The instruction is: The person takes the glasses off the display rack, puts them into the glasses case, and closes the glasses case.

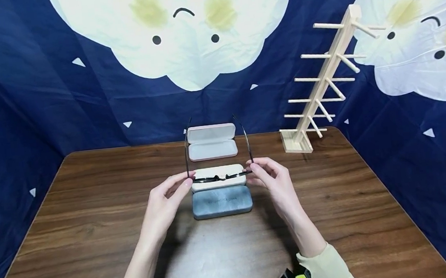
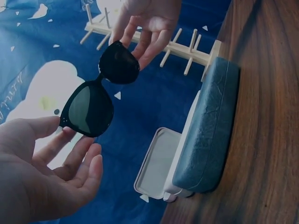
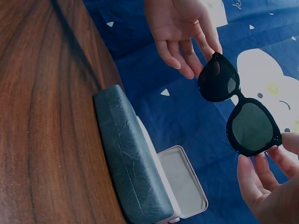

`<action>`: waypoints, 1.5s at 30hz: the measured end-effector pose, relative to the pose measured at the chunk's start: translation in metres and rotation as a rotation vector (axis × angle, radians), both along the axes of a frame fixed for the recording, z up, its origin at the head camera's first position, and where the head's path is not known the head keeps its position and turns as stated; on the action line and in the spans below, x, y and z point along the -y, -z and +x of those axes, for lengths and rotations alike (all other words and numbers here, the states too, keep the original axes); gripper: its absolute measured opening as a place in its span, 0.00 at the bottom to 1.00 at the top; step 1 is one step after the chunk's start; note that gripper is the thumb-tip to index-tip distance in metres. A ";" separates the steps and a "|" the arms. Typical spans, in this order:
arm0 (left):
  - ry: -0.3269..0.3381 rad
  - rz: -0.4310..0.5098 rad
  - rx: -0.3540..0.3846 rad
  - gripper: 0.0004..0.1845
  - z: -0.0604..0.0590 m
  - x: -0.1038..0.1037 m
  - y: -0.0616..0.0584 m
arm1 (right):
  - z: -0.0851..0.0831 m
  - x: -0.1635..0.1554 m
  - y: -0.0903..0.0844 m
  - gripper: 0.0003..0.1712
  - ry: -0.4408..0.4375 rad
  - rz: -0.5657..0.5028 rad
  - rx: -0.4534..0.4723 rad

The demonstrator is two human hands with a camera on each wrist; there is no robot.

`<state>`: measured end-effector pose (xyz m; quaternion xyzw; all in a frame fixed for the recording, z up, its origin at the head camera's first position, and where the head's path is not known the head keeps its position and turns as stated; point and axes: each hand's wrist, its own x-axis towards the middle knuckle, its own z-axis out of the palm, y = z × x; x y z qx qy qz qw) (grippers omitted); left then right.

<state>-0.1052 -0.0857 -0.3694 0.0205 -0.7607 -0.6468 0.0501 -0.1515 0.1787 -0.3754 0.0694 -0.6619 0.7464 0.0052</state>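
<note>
Sunglasses (image 1: 219, 176), black-framed with dark lenses, are held in the air above the wooden table (image 1: 74, 225), temples unfolded and pointing away from the person. Left hand (image 1: 167, 198) pinches the left end of the frame between thumb and fingertips; right hand (image 1: 272, 180) pinches the right end likewise, other fingers loosely extended. Directly below lie a closed grey-blue case (image 1: 222, 201) and, touching behind it, a closed cream case (image 1: 218, 171). Further back an open pink case (image 1: 212, 142) sits apart. A wooden peg rack (image 1: 324, 85) stands at the table's far right.
</note>
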 end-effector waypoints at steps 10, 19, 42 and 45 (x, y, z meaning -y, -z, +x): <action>0.004 -0.015 -0.030 0.17 -0.001 0.001 0.004 | 0.003 -0.001 0.003 0.17 -0.013 -0.007 0.010; -0.034 0.064 -0.113 0.16 0.002 -0.002 0.006 | 0.002 0.000 0.001 0.19 -0.017 -0.012 -0.009; -0.062 0.081 -0.152 0.27 0.000 -0.009 0.006 | 0.001 -0.001 -0.001 0.18 -0.001 0.008 -0.016; -0.045 0.074 -0.154 0.28 -0.002 -0.009 0.005 | 0.001 -0.002 -0.002 0.17 0.003 0.015 -0.024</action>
